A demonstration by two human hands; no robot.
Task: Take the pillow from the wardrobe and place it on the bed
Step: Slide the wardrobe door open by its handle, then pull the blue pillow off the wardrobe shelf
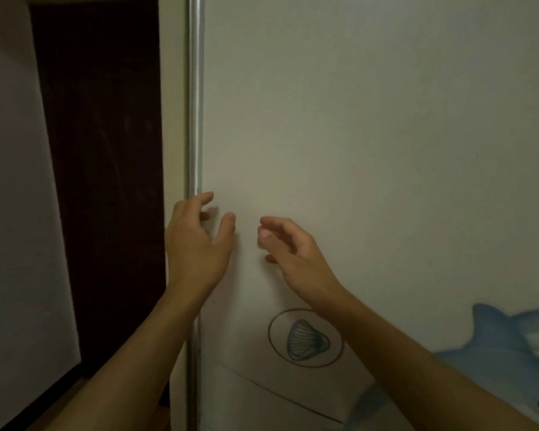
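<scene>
A white wardrobe door (371, 126) fills most of the head view, with a vertical silver metal edge strip (195, 94) along its left side. My left hand (196, 244) is at that strip, fingers spread and curled, fingertips touching the door by the strip. My right hand (290, 250) hovers just to the right, fingers loosely curled and apart, holding nothing. No pillow is in view and the wardrobe's inside is hidden.
A dark brown door (103, 181) stands left of the wardrobe, with a pale wall (13, 213) further left. The wardrobe door carries a blue shell drawing in an oval (305, 337) and a blue dolphin picture (504, 346) at the lower right.
</scene>
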